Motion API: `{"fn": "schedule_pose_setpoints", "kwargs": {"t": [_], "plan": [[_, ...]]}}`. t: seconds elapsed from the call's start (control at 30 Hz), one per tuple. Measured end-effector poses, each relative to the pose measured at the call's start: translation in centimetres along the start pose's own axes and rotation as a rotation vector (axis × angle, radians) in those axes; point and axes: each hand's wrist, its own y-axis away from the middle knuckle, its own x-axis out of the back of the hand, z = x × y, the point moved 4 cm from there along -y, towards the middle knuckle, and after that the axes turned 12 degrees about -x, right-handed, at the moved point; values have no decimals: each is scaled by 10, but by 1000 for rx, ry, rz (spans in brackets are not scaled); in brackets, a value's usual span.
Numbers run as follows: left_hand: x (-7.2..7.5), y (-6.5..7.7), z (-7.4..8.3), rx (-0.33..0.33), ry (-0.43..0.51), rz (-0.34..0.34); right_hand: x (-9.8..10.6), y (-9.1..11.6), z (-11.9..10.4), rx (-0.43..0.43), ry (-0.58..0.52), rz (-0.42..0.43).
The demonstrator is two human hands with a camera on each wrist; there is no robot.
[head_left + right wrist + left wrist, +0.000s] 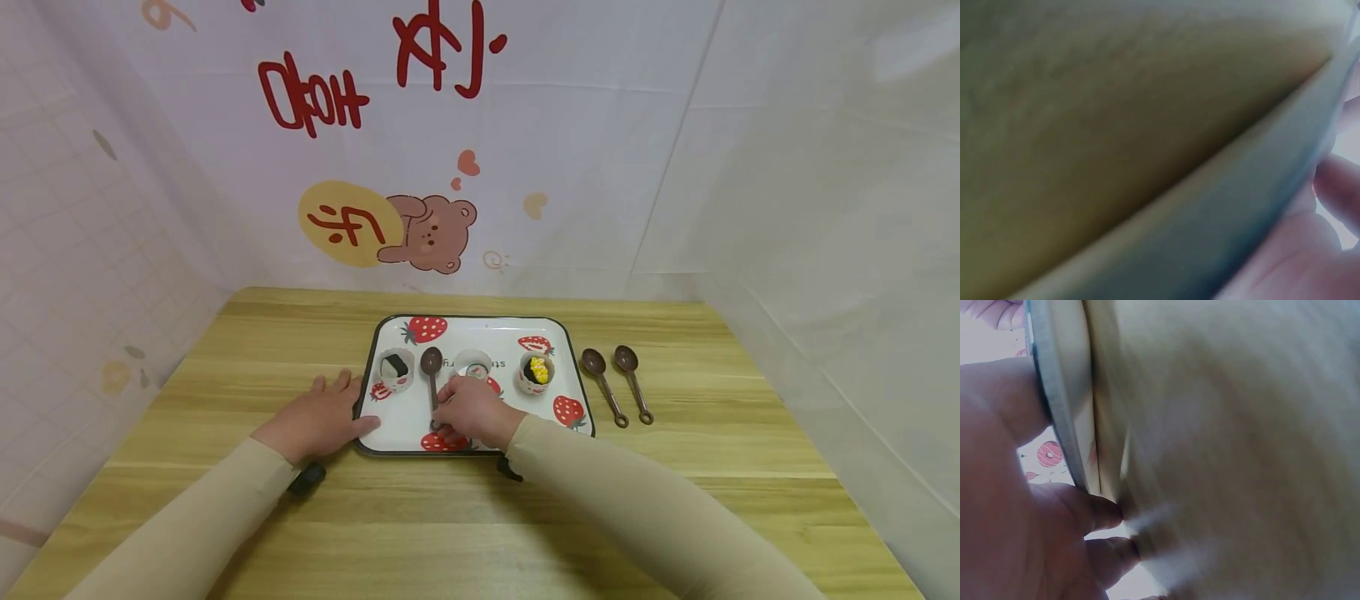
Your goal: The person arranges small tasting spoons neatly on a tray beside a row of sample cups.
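A white tray (495,333) with strawberry prints and a dark rim lies on the table. My right hand (480,410) pinches the handle end of a brown spoon (431,361), whose bowl points away on the tray. At the tray's left edge rests my left hand (315,422), thumb over the rim and fingers outside it. Left of the spoon is a paper cup (397,384) holding a white and black rice-ball-like piece. A second cup (472,358) is partly hidden behind my right hand. The right-hand cup (532,388) holds a black piece with yellow topping.
Two more brown spoons lie right of the tray, a nearer one (593,362) and a farther one (626,358). Wood-grain table (420,533) extends around the tray. Printed white cloth (570,133) hangs behind and along both sides.
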Motion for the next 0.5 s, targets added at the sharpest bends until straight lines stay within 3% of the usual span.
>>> {"fn": "schedule_pose_setpoints", "kwargs": {"t": [0.5], "plan": [[1, 1, 2, 2, 0, -3, -1, -2, 0, -1, -10, -9]]}}
